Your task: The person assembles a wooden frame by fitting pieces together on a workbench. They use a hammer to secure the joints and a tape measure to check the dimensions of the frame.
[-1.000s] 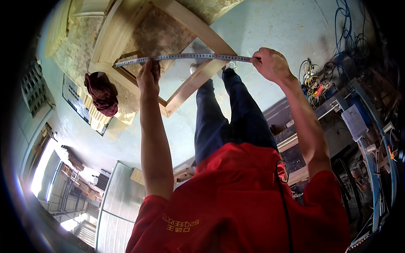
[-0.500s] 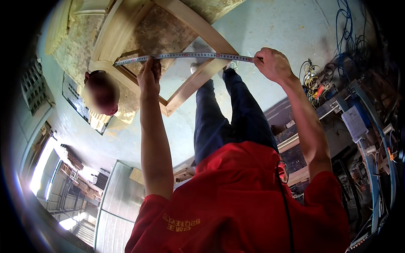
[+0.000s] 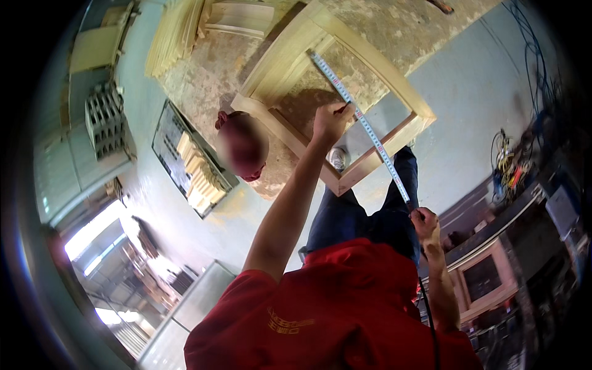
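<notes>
A light wooden frame (image 3: 345, 179) with an open middle lies partly on a stained board and juts toward my legs. The white blade of a tape measure (image 3: 377, 143) runs slantwise across it, from the frame's far inner edge past its near corner. My left hand (image 3: 332, 126) is closed over the frame's opening, its thumb and fingers pinching the blade's edge about midway. Off the frame's near side, my right hand (image 3: 425, 223) is closed round the tape's near end; the fingers hide most of what is there.
A person's head (image 3: 242, 147) is close by on the left. Wood strips (image 3: 176, 37) lie stacked at the far left, more pieces (image 3: 200, 176) on a dark rack. Tangled cables (image 3: 509, 161) and a shelf with a small reddish wooden frame (image 3: 487, 280) are at right.
My right hand has come down and closer to my body, turning the tape from nearly level to a steep slant. My left hand still pinches it. The whole view has turned and shifted.
</notes>
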### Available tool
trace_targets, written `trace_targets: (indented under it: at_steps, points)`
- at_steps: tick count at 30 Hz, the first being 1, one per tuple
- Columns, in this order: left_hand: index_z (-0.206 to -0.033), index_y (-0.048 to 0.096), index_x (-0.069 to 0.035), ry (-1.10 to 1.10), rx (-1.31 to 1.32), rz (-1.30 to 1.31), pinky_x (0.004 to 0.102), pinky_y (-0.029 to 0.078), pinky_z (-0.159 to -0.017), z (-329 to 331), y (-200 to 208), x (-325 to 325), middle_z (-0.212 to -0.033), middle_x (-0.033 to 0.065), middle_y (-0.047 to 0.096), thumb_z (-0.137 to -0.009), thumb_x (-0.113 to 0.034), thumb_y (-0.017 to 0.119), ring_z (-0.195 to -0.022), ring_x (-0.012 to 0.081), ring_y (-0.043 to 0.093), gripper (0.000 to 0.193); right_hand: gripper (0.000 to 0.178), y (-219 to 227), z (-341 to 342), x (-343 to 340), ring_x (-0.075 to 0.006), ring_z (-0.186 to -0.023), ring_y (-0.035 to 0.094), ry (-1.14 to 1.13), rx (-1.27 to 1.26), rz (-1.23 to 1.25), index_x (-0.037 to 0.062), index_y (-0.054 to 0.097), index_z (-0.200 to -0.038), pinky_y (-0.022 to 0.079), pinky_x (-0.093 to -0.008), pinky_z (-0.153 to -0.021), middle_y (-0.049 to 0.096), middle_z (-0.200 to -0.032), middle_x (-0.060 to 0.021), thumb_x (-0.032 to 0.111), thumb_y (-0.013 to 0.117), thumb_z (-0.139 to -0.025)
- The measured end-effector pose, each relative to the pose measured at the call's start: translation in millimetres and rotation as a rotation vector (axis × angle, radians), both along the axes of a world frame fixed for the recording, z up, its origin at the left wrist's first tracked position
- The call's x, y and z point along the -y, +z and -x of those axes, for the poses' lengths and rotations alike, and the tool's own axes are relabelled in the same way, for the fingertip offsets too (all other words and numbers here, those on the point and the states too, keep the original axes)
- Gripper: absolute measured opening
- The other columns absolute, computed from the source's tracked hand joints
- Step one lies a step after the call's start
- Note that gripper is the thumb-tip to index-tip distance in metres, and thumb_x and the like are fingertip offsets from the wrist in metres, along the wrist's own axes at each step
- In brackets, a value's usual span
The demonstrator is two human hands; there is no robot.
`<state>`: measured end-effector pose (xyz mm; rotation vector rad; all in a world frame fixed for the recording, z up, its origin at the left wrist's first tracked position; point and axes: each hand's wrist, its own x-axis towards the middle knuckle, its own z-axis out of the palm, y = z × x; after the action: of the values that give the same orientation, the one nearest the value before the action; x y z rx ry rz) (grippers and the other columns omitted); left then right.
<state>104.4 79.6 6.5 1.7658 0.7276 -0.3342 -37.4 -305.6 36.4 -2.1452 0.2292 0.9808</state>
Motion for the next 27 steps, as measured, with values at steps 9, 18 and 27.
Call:
trace_targets:
  at_steps: [9, 18, 27]
  points:
    - [-0.095, 0.075, 0.004, -0.241, 0.022, 0.048, 0.0245, 0.045, -0.059, -28.9, -12.7, -27.7, -0.073, -0.0002, 0.066, -0.094, -0.026, 0.072, -0.065, 0.0062, 0.055, 0.030, 0.031, -7.5, 90.7, -122.4, -0.0123, -0.059, 0.058, -0.429, -0.073, -0.024, -0.0005, 0.069, -0.083, 0.045, -0.0295, -0.057, 0.062, -0.064, -0.0048, 0.027, 0.060, -0.094]
    - [-0.099, 0.075, 0.000, -0.263, 0.040, -0.028, 0.0230, 0.041, -0.058, -38.6, -42.2, -48.7, -0.077, -0.0029, 0.064, -0.092, -0.024, 0.074, -0.064, 0.0056, 0.049, 0.025, 0.031, -10.5, 94.1, -162.6, -0.0370, -0.077, 0.069, -0.354, -0.043, 0.056, 0.0081, 0.074, -0.091, 0.052, -0.0456, -0.071, 0.070, -0.079, -0.0179, 0.032, 0.056, -0.092]
    - [-0.085, 0.072, -0.003, -0.116, -0.001, 0.140, 0.0221, 0.033, -0.050, -33.4, -11.0, -48.2, -0.074, -0.0014, 0.061, -0.089, -0.017, 0.077, -0.055, 0.0048, 0.043, 0.016, 0.029, 1.9, 108.0, -210.2, -0.0278, -0.072, 0.069, -0.526, -0.251, -0.123, 0.0057, 0.075, -0.089, 0.053, -0.0376, -0.071, 0.070, -0.074, -0.0132, 0.029, 0.059, -0.090]
